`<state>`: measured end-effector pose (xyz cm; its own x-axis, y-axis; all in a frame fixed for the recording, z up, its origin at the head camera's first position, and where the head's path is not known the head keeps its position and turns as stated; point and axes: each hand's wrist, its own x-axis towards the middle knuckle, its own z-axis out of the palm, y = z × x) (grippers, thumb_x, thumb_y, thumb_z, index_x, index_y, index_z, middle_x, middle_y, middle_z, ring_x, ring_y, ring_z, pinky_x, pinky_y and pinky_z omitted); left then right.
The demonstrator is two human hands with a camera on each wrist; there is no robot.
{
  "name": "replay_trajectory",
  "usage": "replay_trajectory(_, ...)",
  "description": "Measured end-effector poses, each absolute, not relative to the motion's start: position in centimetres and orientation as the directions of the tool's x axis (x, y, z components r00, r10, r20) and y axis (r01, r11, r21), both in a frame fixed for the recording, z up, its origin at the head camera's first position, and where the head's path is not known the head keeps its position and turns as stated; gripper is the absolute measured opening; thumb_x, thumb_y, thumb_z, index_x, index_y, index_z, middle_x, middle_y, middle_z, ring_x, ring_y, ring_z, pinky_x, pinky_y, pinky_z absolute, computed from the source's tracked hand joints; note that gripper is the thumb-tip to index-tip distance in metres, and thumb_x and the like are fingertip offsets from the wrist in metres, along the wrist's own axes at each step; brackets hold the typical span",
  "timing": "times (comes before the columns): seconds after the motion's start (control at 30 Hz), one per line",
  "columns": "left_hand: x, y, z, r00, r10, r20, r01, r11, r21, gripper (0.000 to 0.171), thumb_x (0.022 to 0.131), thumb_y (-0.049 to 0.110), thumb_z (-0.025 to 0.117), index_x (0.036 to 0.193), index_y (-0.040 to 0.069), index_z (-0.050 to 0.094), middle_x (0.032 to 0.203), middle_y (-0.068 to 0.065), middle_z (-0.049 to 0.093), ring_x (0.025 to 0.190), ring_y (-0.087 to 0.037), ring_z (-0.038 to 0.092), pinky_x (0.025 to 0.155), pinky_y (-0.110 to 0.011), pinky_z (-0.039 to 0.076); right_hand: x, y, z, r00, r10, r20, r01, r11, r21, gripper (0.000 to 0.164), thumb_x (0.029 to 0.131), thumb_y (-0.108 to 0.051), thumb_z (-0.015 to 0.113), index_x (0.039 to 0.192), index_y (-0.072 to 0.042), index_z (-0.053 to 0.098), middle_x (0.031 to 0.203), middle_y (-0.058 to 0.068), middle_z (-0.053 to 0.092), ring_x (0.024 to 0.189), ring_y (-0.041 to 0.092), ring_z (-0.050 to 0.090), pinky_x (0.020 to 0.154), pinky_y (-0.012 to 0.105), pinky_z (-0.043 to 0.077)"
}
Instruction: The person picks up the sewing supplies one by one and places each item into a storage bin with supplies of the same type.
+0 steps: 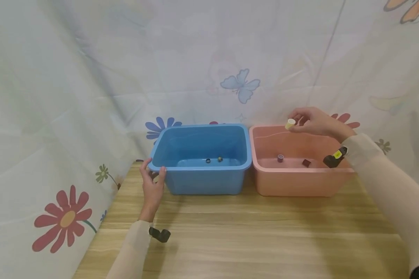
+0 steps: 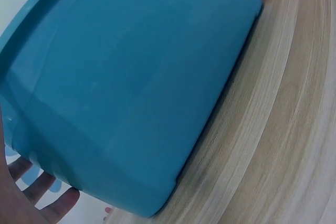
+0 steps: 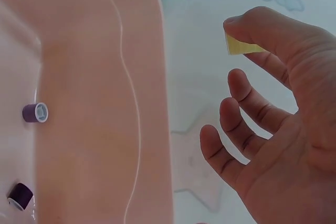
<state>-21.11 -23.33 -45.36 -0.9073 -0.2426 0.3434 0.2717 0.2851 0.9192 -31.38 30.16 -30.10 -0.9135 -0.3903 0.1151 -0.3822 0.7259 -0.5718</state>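
Observation:
Between thumb and index finger, my right hand [image 1: 312, 121] pinches a small yellow thread spool [image 1: 290, 124] with a white end, above the back rim of the pink bin [image 1: 300, 182]. Its other fingers are loosely bent, seen in the right wrist view. Inside that bin lie a purple spool [image 3: 35, 113] and a dark purple spool [image 3: 20, 196]. My left hand [image 1: 153, 188] grips the near left corner of the blue bin [image 1: 202, 181], thumb at the front and fingers along its side. Two small dark round things [image 1: 220, 159] lie on the blue bin's floor.
Both bins stand side by side on a wood-grain table [image 1: 237, 232], the blue one on the left. Close behind them hangs a pale curtain [image 1: 195, 69] printed with flowers and butterflies. A thin pale line runs along the pink bin's back inner wall.

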Motion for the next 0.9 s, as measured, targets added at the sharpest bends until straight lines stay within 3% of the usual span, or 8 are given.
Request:
replay_trajectory(0.43, -21.0, -23.4, -45.3, -0.908, -0.231, 0.350, 0.283, 0.281, 0.917, 0.067, 0.104, 0.032, 0.059, 0.156, 0.012, 0.022, 0.153, -0.028, 0.041, 0.128, -0.044, 0.049, 0.100, -0.060, 0.043, -32.1, 31.7, -31.4, -0.933, -0.341, 0.113, -0.341, 0.741, -0.579, 0.034, 0.092, -0.028, 0.080, 0.119, -0.012, 0.067, 0.108, 0.010, 0.064, 0.101, 0.030, 0.058, 0.073, 0.033, 0.051)
replay_trajectory(0.9, -21.0, -23.6, -45.6, -0.910, -0.228, 0.347, 0.283, 0.269, 0.921, 0.068, 0.104, 0.032, 0.060, 0.157, 0.013, 0.022, 0.154, -0.028, 0.040, 0.128, -0.043, 0.049, 0.098, -0.058, 0.044, -32.0, 33.8, -32.2, -0.942, -0.328, 0.065, -0.302, 0.749, -0.590, 0.047, 0.094, -0.038, 0.076, 0.132, -0.015, 0.060, 0.123, 0.011, 0.063, 0.113, 0.030, 0.057, 0.088, 0.041, 0.049)
